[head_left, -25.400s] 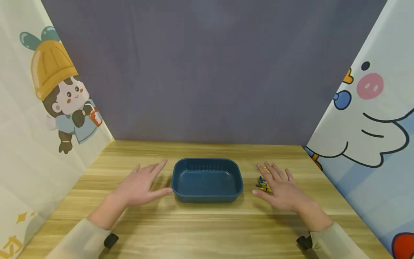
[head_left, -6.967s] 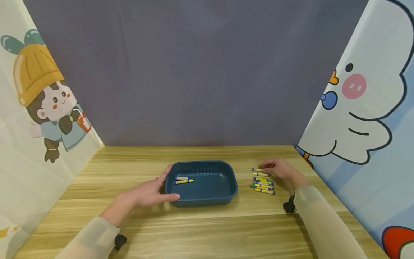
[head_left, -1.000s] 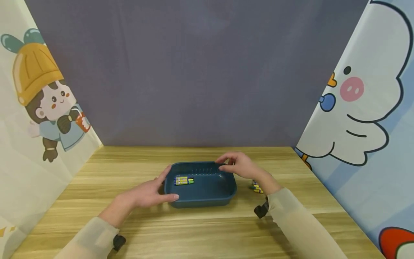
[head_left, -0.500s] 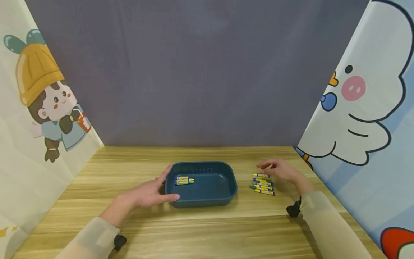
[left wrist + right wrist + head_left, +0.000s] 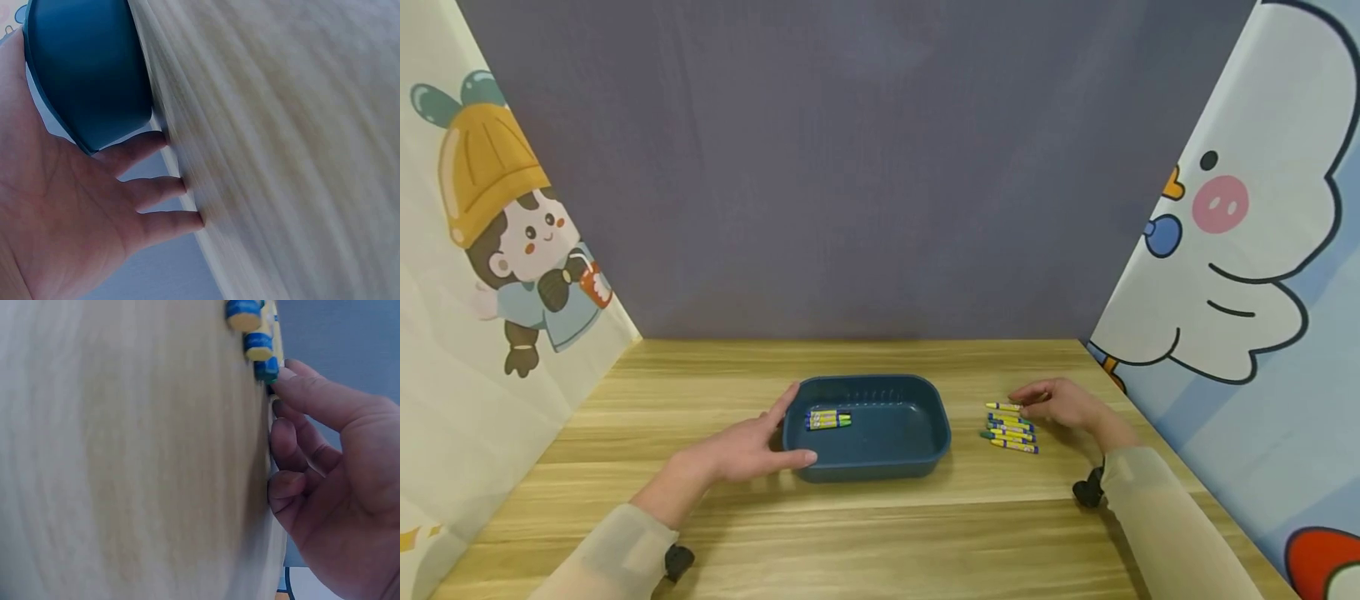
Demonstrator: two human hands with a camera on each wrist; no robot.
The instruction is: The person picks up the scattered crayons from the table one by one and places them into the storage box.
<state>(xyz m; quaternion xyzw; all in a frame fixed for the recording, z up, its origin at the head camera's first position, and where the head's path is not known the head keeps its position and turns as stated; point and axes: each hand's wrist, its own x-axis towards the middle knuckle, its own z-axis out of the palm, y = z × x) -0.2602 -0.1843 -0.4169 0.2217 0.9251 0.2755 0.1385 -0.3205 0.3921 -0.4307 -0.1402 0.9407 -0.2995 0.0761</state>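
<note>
A dark blue plastic tray (image 5: 880, 468) stands mid-table, with several yellow-wrapped crayons (image 5: 827, 423) lying side by side at its left. My left hand (image 5: 737, 450) rests against the tray's left end, thumb at the front rim and index finger at the back corner. In the left wrist view, its other fingers (image 5: 164, 226) stretch straight down to the table. To the right of the tray, my right hand (image 5: 1063, 406) pinches the right end of the farthest crayon (image 5: 1000, 407) between thumb and fingers. Its fingertips are partly hidden.
Several more crayons (image 5: 1013, 435) lie in a close row just in front of the right hand, some with green tips. A grey backdrop (image 5: 880, 183) rises behind the wooden table (image 5: 880, 542), and cartoon-printed sheets flank both sides.
Over the last second, my right hand has moved from above the tray's right end back to the crayons, then down onto the farthest one. My left hand has stayed at the tray.
</note>
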